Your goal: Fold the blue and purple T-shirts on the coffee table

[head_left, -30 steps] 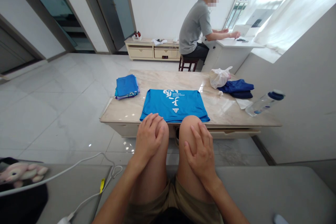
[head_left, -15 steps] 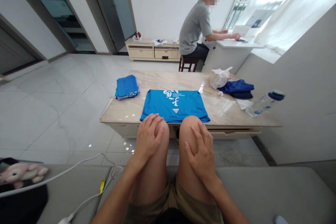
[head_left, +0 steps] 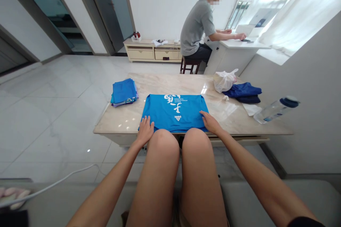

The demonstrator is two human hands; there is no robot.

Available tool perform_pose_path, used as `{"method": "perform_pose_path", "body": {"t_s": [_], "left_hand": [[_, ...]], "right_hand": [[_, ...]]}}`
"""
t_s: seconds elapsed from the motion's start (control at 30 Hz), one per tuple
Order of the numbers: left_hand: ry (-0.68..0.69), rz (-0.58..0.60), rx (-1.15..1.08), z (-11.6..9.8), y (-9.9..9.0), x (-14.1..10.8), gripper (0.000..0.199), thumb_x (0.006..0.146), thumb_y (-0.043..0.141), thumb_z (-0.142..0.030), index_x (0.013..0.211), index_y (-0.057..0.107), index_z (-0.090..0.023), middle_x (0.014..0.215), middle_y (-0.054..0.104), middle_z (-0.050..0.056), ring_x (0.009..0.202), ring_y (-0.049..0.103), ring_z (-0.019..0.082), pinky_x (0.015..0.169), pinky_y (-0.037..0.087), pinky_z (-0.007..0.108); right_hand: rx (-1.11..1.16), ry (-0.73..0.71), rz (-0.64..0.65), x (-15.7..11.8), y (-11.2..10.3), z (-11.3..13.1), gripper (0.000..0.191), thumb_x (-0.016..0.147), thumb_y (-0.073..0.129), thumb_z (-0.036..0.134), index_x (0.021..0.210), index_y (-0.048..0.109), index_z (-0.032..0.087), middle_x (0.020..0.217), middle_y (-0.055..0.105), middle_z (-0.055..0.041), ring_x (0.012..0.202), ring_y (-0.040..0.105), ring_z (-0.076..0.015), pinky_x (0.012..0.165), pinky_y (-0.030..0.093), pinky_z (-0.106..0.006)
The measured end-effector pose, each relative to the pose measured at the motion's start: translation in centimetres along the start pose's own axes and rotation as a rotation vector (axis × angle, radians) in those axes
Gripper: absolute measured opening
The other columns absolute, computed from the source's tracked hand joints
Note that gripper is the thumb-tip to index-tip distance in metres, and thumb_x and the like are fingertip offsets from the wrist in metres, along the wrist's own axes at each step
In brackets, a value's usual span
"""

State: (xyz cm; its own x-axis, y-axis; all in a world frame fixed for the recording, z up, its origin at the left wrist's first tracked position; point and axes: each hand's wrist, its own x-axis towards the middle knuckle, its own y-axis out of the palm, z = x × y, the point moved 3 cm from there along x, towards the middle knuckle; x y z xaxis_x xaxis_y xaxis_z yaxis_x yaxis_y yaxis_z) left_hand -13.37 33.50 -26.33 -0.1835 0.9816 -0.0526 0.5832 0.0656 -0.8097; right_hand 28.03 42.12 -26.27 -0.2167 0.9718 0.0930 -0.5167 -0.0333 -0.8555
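Note:
A blue folded shirt (head_left: 160,111) with white lettering lies flat on the marble-topped table (head_left: 106,122), just beyond my knees. My left hand (head_left: 146,128) rests at the shirt's near left corner, fingers apart and holding nothing. At the shirt's right edge, my right hand (head_left: 210,121) touches the cloth with its fingertips; its fingers look extended, with nothing gripped. To the left on the same table sits a stack of folded blue clothes (head_left: 124,91).
On the table's right side are a white plastic bag (head_left: 224,81), dark blue cloth (head_left: 243,91), a tissue (head_left: 252,109) and a clear bottle (head_left: 275,110). Beyond, a person in grey (head_left: 198,25) sits at a white desk (head_left: 239,44). A white cable (head_left: 66,175) crosses the lower left.
Both my hands have left my knees and reached forward to the blue shirt's left and right sides. The view has shifted slightly.

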Motion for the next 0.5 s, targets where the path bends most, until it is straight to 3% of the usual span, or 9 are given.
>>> {"method": "perform_pose_path", "body": {"t_s": [0.13, 0.27, 0.37, 0.5], "left_hand": [[0.099, -0.131, 0.186, 1.0, 2.8, 1.1, 0.076, 0.109, 0.040, -0.047, 0.173, 0.044, -0.006, 0.183, 0.036, 0.027, 0.174, 0.030, 0.042, 0.141, 0.022, 0.070], [0.232, -0.148, 0.282, 1.3, 3.5, 3.6, 0.074, 0.111, 0.034, -0.045, 0.174, 0.045, -0.008, 0.183, 0.037, 0.025, 0.174, 0.031, 0.041, 0.142, 0.023, 0.067], [0.291, -0.069, 0.331, 1.4, 3.1, 7.7, 0.075, 0.111, 0.031, -0.045, 0.176, 0.042, -0.008, 0.185, 0.036, 0.022, 0.175, 0.030, 0.038, 0.143, 0.020, 0.063], [0.337, 0.091, 0.381, 1.2, 2.6, 16.3, 0.079, 0.111, 0.028, -0.046, 0.178, 0.037, -0.006, 0.188, 0.028, 0.019, 0.178, 0.021, 0.036, 0.145, 0.014, 0.059]], "right_hand": [[-0.123, -0.155, 0.060, 2.7, 1.6, -2.4, 0.055, 0.113, 0.044, 0.030, 0.162, 0.062, 0.014, 0.177, 0.050, -0.0186, 0.168, 0.046, -0.0333, 0.139, 0.039, -0.058], [-0.158, -0.252, 0.071, 4.4, 2.5, -3.8, 0.058, 0.114, 0.045, 0.037, 0.167, 0.058, 0.018, 0.181, 0.045, -0.0149, 0.172, 0.037, -0.0327, 0.141, 0.034, -0.060], [-0.185, -0.220, 0.030, 5.0, 3.2, -4.5, 0.060, 0.117, 0.041, 0.040, 0.172, 0.053, 0.020, 0.184, 0.041, -0.0129, 0.174, 0.034, -0.0326, 0.141, 0.031, -0.062], [-0.245, -0.100, -0.055, 6.2, 4.1, -5.3, 0.063, 0.118, 0.036, 0.042, 0.175, 0.049, 0.019, 0.185, 0.039, -0.0127, 0.174, 0.033, -0.0332, 0.141, 0.029, -0.064]]}}
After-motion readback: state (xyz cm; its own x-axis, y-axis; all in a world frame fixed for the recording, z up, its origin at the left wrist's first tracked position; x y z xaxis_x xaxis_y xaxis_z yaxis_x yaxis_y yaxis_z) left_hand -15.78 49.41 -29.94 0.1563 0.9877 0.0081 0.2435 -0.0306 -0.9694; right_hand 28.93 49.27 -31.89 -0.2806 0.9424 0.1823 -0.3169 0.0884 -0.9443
